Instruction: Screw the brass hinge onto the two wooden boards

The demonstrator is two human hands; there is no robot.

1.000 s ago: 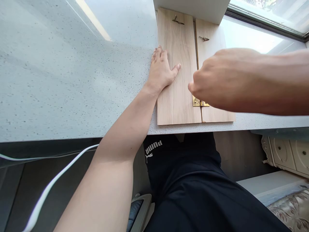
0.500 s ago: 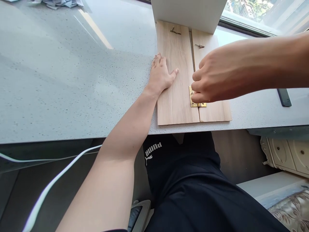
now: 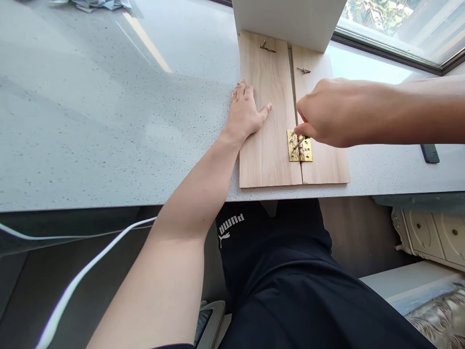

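Two pale wooden boards, a wider left one and a narrower right one, lie side by side with a thin gap between them. A brass hinge spans the gap near their front end. My left hand lies with spread fingers on the left board and its edge, holding nothing. Above the hinge, my right hand is closed; what its fingers hold is hidden. Just below its thumb, a thin metal shaft slants down to the hinge's left leaf.
Small screws lie on the left board and right board. A white box-like block stands behind the boards. A dark flat object lies at the right of the speckled counter. Papers sit far left.
My right hand has shifted slightly and turned, uncovering more of the hinge and the thin shaft. My left hand stays flat on the board. The whole view has shifted a little.
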